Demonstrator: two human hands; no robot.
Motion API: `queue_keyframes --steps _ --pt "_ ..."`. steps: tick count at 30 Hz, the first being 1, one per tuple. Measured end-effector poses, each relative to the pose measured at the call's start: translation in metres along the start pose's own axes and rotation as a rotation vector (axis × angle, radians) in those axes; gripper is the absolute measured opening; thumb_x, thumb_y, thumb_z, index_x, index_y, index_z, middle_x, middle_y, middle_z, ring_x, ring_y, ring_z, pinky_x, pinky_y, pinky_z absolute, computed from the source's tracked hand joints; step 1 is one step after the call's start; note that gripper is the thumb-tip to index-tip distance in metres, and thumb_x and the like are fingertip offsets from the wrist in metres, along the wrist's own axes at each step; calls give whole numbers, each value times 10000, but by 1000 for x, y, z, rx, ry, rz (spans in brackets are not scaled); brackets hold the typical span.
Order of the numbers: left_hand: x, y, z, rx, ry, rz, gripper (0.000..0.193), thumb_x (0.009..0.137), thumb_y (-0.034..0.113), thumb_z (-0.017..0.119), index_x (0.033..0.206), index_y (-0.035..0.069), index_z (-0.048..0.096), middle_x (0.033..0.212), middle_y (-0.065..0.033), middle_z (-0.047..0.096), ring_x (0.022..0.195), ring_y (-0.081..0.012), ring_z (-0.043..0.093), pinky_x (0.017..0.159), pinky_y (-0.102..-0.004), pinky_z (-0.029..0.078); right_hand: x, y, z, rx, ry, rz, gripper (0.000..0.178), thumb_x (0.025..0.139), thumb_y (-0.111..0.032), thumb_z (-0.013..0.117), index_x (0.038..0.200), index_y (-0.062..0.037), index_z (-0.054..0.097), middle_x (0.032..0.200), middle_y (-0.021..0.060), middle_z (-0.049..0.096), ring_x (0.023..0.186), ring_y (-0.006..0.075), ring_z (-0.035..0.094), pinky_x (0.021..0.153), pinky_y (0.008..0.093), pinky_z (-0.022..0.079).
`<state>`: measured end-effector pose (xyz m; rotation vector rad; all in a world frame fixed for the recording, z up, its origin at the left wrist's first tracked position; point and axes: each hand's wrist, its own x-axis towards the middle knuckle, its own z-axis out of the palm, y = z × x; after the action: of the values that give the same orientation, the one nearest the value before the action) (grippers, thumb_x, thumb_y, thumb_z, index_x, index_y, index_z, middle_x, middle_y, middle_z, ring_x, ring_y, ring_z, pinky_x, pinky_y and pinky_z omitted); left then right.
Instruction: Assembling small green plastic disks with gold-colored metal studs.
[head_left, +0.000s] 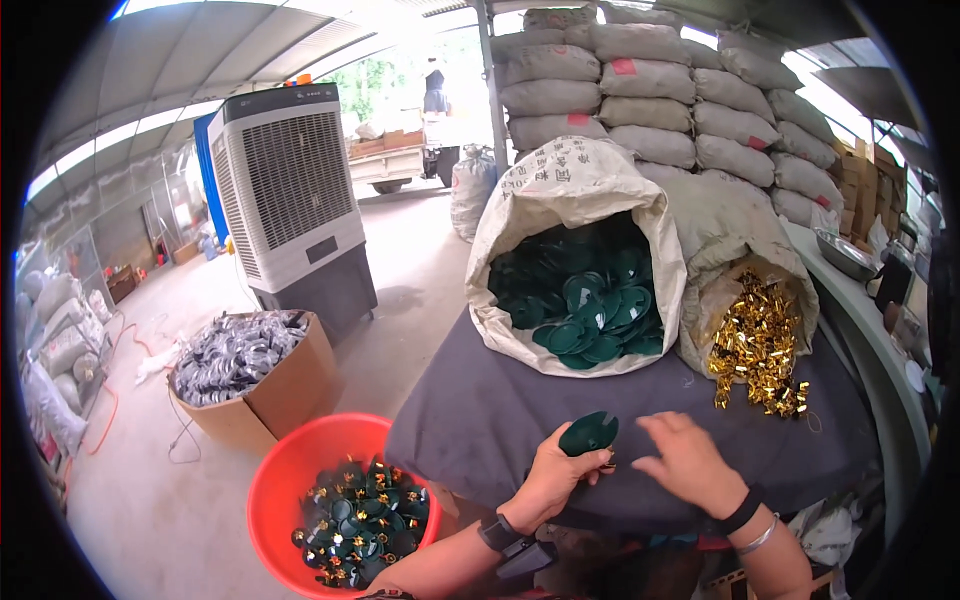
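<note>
My left hand (560, 475) is closed on a dark green plastic disc (590, 432) with a notch in its edge. A small bit of gold shows by the fingertips below the disc. Just to the right, apart from the disc, my right hand (692, 465) has its fingers spread and nothing visible in it. Beyond both hands, an open white woven sack (580, 185) lies with its mouth toward me, full of similar green discs (600, 310). Beside it on the right, shiny gold metal clips (755, 345) spill from a second sack (735, 230) onto the dark cloth.
A dark cloth-covered table (450, 400) lies under the sacks. At its left, a red tub (275, 500) holds green discs with gold clips. Behind the tub stand a cardboard box (285, 395) of silvery parts and an air cooler (290, 180). Stacked sacks (645, 110) rise at the back.
</note>
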<state>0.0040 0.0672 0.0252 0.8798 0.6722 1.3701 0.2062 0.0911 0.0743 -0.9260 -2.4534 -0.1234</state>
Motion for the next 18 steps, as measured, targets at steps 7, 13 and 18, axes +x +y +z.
queue_keyframes --steps 7,13,18 --pt "-8 -3 11 179 45 59 264 793 43 673 1020 19 542 850 -53 617 641 -107 570 537 -236 470 -1 -48 16 558 180 258 358 764 -70 700 1076 12 543 893 149 608 838 254 632 725 350 516" --pt "-15 -3 4 70 43 113 275 783 8 609 1033 31 496 788 -37 567 594 -95 551 441 -224 429 7 -69 7 413 31 86 144 872 -46 596 994 30 592 844 117 629 722 180 600 665 294 476" --pt "-27 8 -3 -5 -20 248 279 781 18 587 1039 7 482 833 -58 586 663 -104 583 449 -211 446 9 -64 22 706 -52 148 183 853 45 590 1034 38 558 830 78 605 764 141 603 695 260 489"
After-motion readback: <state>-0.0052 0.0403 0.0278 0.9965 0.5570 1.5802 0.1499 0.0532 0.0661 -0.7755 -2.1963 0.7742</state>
